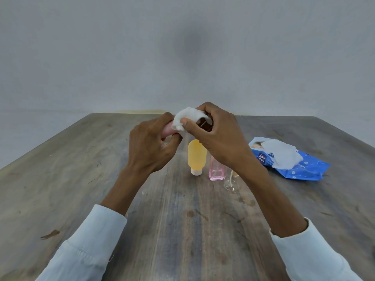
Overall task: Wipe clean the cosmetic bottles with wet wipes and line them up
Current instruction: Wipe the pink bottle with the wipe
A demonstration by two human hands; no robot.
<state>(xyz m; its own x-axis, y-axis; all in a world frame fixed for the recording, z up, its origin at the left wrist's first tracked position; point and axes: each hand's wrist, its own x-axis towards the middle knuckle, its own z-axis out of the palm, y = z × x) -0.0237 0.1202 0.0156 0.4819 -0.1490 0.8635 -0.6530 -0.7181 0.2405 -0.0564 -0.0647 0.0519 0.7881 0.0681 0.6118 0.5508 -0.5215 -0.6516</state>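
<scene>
My left hand [151, 146] grips a small pink bottle [169, 131] above the table, and most of the bottle is hidden by my fingers. My right hand [217, 134] pinches a white wet wipe [187, 119] wrapped over the bottle's upper end. Below my hands an orange tube bottle [196, 156] stands upside down on its white cap. Beside it stands a pink square bottle [217, 171], partly behind my right wrist. A clear glass bottle [231, 183] stands to its right, also partly covered.
A blue pack of wet wipes [304, 167] lies at the right of the wooden table [81, 179], with a white wipe [281, 153] pulled out on top. A grey wall rises behind the table's far edge.
</scene>
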